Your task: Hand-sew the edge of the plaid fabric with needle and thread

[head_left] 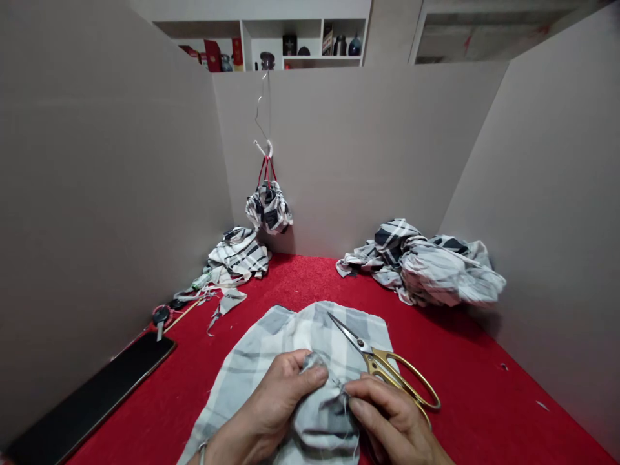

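A grey and white plaid cloth [261,361] lies spread on the red surface, its near part bunched up between my hands. My left hand [278,394] is closed on a gathered fold, thumb on top. Close by on the right, my right hand [387,413] pinches the cloth's puckered edge between thumb and forefinger. A loose pale thread [346,410] hangs down by those fingertips; whether a needle is between them I cannot tell. Gold-handled scissors [380,361] rest on the cloth just beyond my right hand, which hides part of one handle loop. Their blades point away to the left.
A black phone [92,400] lies at the left, near a small black round item [161,315] and fabric scraps [230,300]. Plaid cloth piles sit at back left [239,252] and back right [436,268]. A plaid pouch [268,210] hangs from a hook. Grey panels [363,155] enclose three sides.
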